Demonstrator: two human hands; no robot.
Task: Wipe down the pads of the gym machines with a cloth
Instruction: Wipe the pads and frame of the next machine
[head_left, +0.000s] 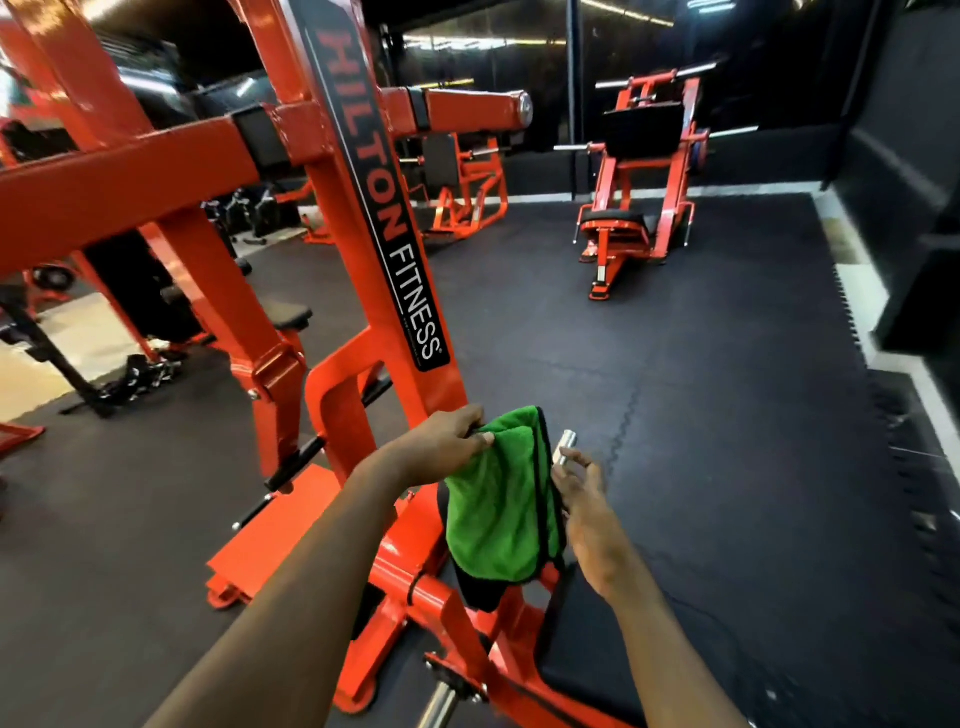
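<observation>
A green cloth with dark edging hangs over the upright black pad of the orange machine in front of me. My left hand pinches the cloth's top left corner. My right hand sits against the cloth's right edge with its fingers loosely bent; whether it grips the edge is not clear. Most of the upright pad is hidden under the cloth. A black seat pad lies below my right forearm.
The orange frame post marked HILTON FITNESS rises just left of my hands. A chrome peg sticks out beside my right fingers. Another orange machine stands far across the black rubber floor. A small black pad sits at left.
</observation>
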